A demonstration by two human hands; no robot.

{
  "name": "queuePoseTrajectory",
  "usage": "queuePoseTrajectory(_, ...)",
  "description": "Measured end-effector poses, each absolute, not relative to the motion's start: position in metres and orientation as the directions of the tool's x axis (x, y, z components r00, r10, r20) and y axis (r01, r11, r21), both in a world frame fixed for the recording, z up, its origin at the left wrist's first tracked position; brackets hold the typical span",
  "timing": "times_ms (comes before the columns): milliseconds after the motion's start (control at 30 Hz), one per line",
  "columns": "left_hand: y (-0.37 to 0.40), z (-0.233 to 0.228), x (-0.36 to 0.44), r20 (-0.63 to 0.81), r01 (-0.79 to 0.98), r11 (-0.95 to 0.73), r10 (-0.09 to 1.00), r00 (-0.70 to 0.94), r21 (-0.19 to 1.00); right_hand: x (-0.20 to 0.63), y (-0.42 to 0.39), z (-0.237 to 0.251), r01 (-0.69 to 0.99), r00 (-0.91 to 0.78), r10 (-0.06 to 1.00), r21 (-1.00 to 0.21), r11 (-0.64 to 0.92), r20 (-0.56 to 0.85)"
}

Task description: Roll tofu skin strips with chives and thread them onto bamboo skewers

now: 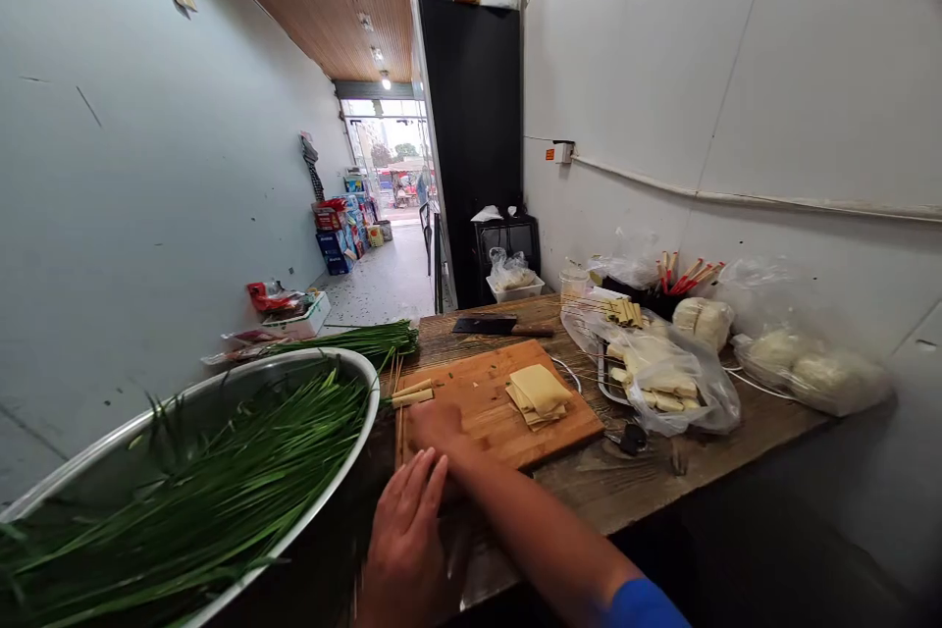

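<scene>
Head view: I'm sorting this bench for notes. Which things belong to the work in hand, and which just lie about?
In use:
left hand
right hand
board
tofu sheets
rolls
chives
bowl

Lying about:
cleaver
bags
chopsticks
fridge

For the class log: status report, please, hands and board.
Left hand flat at table edge. Right hand on rectangular wooden cutting board. Pale tofu sheets stacked clear.
</scene>
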State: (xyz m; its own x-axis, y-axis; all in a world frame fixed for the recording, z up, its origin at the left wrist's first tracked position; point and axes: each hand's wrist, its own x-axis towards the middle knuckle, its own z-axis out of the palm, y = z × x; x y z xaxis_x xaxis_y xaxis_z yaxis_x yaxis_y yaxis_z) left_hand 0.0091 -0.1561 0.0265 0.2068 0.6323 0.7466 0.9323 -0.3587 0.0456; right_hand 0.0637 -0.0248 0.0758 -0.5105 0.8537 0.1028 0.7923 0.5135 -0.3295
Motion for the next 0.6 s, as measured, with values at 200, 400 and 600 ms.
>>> queuePoseTrajectory(200,-0.091,0.043,0.073,0.593,0.829,-0.559,0.666,0.452,-0.003,0.251,-0.005,0.062,0.890,-0.357,0.841,-0.126,0.438,0.407)
queuePoseTrajectory(400,-0.019,0.052,0.138,0.335,0.856,-0.517,0.802,0.495,-0.027,0.310,0.019,0.041,0.825,-0.554,0.798,0.024,0.565,0.238)
queuePoseTrajectory(600,-0.011,0.060,0.136,0.252,0.880,-0.474,0.851,0.461,-0.011,0.304,0.019,0.071,0.803,-0.595,0.781,0.174,0.570,0.190)
